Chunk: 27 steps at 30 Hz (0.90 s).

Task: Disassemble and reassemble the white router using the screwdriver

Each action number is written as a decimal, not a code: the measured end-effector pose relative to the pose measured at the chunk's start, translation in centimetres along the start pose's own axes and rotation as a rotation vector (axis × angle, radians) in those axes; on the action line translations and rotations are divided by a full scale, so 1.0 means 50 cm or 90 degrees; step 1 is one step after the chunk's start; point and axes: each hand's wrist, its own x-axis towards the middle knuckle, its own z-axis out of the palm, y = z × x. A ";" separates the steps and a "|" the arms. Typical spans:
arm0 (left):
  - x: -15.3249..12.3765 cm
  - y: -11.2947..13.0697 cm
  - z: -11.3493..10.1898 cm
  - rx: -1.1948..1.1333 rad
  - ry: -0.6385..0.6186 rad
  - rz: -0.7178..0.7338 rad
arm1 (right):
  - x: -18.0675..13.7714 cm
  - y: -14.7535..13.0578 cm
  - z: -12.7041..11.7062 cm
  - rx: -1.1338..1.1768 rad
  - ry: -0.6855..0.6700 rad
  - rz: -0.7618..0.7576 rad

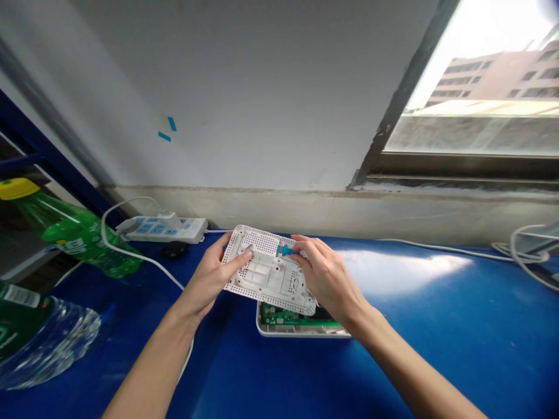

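Note:
A white perforated plastic cover [266, 273] is held tilted above the blue table. My left hand [212, 276] grips its left edge, thumb lying on the inner face. My right hand [323, 276] is closed on a small blue tool [286, 250] whose tip touches the cover's upper part. Under the cover lies the white bottom shell [301, 330] of the device, with a green circuit board [290, 317] showing inside it.
A white power strip [163, 228] with a plug and white cable lies at the back left. Green plastic bottles [74, 233] and a clear bottle [48, 343] lie at the left. White cables [524, 253] coil at the right. A wall and window [480, 87] rise behind the table [437, 337].

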 end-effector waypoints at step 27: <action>-0.005 0.004 0.016 0.025 0.008 -0.007 | -0.009 0.018 0.004 0.020 -0.016 0.018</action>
